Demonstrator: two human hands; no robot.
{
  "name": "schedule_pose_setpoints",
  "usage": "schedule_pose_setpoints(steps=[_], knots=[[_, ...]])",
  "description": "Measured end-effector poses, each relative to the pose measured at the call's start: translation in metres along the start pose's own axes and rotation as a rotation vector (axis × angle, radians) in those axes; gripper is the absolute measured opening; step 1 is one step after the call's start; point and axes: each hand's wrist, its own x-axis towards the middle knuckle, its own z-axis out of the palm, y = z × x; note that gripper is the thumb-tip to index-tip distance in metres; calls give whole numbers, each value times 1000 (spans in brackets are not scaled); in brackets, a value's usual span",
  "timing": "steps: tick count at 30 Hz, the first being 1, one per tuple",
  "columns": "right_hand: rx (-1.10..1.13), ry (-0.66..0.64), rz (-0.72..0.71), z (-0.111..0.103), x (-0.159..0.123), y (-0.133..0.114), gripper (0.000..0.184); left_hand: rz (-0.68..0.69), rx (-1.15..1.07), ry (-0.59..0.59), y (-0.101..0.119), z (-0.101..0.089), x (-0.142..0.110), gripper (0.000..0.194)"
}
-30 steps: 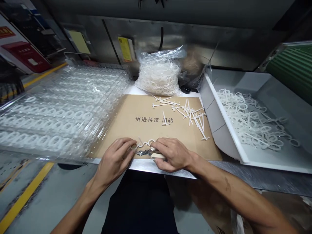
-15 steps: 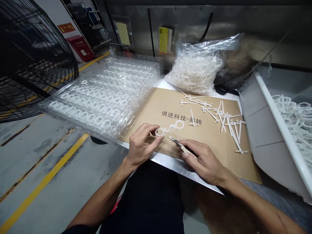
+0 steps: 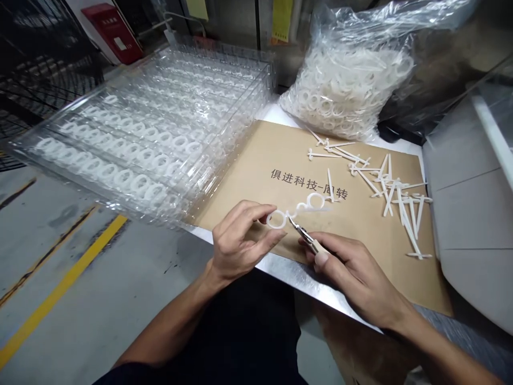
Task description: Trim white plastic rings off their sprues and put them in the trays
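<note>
The left hand is pinching a white plastic ring strip between thumb and fingers, holding it over a cardboard sheet. The right hand is closing around small cutters, bringing their tips just beside the strip, while loose plastic sticks are lying toward the sheet's right side.

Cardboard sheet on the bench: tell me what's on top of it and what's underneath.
White plastic T-shaped pieces lie scattered on the cardboard sheet, near printed Chinese characters. Beneath it, only the metal bench top shows at the near edge; the rest is covered.
</note>
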Motion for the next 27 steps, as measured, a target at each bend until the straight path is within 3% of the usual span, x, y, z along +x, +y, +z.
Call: schedule_pose_setpoints(steps=[27], knots=[[69,-34,41,2,1,0,24,2,38,26,2,2,-2,32]])
